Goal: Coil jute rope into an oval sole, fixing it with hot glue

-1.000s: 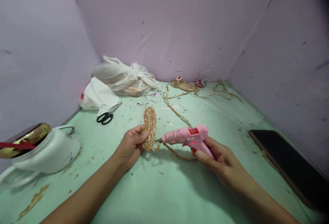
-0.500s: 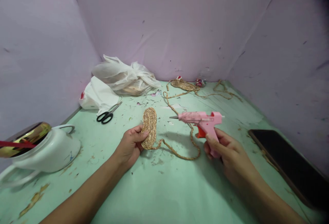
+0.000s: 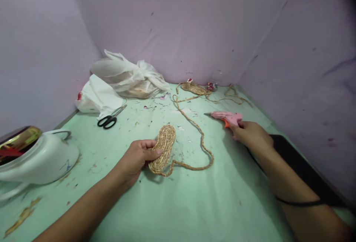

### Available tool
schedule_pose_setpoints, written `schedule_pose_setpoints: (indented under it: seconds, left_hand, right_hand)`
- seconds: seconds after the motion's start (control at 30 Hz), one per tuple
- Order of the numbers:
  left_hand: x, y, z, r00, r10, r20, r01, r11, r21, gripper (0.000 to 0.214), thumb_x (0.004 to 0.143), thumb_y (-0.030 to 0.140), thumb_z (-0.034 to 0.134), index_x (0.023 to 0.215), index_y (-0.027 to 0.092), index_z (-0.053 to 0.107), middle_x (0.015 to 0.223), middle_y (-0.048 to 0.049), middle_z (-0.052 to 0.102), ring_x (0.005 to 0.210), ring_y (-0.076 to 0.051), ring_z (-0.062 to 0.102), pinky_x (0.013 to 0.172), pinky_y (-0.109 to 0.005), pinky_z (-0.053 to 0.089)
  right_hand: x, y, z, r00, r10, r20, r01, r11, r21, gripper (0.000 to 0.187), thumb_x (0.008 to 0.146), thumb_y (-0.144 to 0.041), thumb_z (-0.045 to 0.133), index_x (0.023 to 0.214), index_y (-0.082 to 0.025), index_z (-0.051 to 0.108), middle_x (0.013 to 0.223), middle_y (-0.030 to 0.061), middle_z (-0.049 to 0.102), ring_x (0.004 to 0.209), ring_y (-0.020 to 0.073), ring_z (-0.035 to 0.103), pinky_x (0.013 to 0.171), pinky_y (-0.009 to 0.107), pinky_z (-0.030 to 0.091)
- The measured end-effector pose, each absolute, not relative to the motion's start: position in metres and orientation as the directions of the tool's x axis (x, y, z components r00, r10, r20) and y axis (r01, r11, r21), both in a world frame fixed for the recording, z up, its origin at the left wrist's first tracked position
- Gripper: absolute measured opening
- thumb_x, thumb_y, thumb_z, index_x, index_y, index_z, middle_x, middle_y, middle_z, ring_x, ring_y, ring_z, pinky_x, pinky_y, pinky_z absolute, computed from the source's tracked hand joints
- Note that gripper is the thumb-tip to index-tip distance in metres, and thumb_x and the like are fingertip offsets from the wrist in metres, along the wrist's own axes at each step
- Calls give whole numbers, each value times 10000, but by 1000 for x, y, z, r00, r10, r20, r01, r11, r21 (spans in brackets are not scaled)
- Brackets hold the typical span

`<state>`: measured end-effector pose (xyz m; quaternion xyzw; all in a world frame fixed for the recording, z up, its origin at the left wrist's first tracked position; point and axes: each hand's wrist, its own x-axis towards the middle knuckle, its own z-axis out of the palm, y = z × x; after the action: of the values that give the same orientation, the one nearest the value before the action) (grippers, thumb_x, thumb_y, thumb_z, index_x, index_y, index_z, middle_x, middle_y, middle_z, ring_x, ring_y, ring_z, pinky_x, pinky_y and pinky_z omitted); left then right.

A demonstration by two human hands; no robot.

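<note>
My left hand [image 3: 139, 158] pinches an oval coil of braided straw cord [image 3: 166, 143], shaped like a small sole, with the thumb on its top face. From the coil's lower end a loose cord [image 3: 201, 134] loops right and runs back across the table. My right hand [image 3: 251, 134] grips a pink hot glue gun [image 3: 226, 117] by its handle, off to the right and apart from the coil. The gun's metal nozzle points left, and its orange trigger shows in front of the fingers.
Black-handled scissors [image 3: 108, 121] lie left, by a white cloth-like bundle [image 3: 97, 95] and a white plastic bag [image 3: 130, 75]. A white pot [image 3: 52, 156] stands at the left edge. Behind sits another straw sole [image 3: 194, 88]. A dark phone-like slab [image 3: 303, 168] lies under my right forearm.
My right hand has carried the glue gun away to the right and back, farther from the coil. My left hand has lowered and tilted the coil slightly.
</note>
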<state>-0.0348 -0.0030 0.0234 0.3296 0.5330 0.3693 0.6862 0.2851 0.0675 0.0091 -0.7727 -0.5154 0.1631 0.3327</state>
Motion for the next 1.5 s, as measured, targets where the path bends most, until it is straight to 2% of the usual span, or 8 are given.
schedule_pose_setpoints:
  seconds: [0.1,0.3,0.47,0.7,0.97,1.07,1.27,1.5]
  left_hand:
    - [-33,-3,24,153,856,-494,-160,515,842,396,473,272,844,789,81,701,633,-44,680,560,-132,602,552,-229,464]
    - [-32,-4,21,213,860,-464,-182,502,846,375,505,300,834,781,87,696,668,-49,686,582,-127,601,579,-238,468]
    - [-32,-3,20,173,874,-454,-146,479,866,442,480,235,832,866,76,685,682,-42,678,623,-146,607,623,-270,477]
    - [-33,-1,16,111,884,-454,18,455,890,567,562,157,766,1105,87,621,576,33,581,548,-116,543,581,-260,417]
    - [-33,0,13,131,893,-430,46,428,902,495,632,168,705,1112,92,610,560,50,529,512,-96,492,550,-241,367]
    - [-33,0,14,129,897,-423,69,417,906,481,635,166,702,1102,94,616,552,55,514,519,-99,488,560,-248,368]
    - [-32,0,11,141,897,-419,108,407,907,493,641,182,708,1115,94,605,619,24,577,557,-115,527,590,-271,413]
    - [-17,0,7,141,918,-372,213,338,916,390,702,217,678,1068,92,637,782,-48,671,655,-147,595,657,-300,481]
  right_hand:
    - [266,55,30,342,925,167,855,-232,-463,119,662,-288,674,588,-196,660,601,119,614,852,379,608,691,455,426]
    - [188,15,29,-344,939,33,593,244,-767,375,906,-412,414,816,-212,718,771,44,711,722,217,635,640,326,468]
    - [172,4,18,-662,746,74,596,584,-552,151,862,-283,576,934,-212,687,891,59,669,864,235,549,799,407,414]
    - [190,-1,2,-674,730,115,550,599,-582,147,818,-63,470,791,-187,545,868,51,633,782,177,564,697,313,433]
    - [194,-10,17,-618,784,-57,479,318,-818,261,904,-342,448,824,-191,645,746,24,671,661,149,591,595,252,421]
    - [189,-11,20,-594,796,-115,525,276,-805,457,930,-431,386,649,-179,643,587,14,613,549,128,541,535,246,384]
    - [192,-7,14,-619,783,-57,539,372,-756,158,827,-314,609,750,-205,694,704,9,677,648,137,596,599,240,423]
    - [205,4,8,-621,776,112,580,551,-600,137,867,-279,592,805,-204,688,747,28,693,692,156,629,630,262,438]
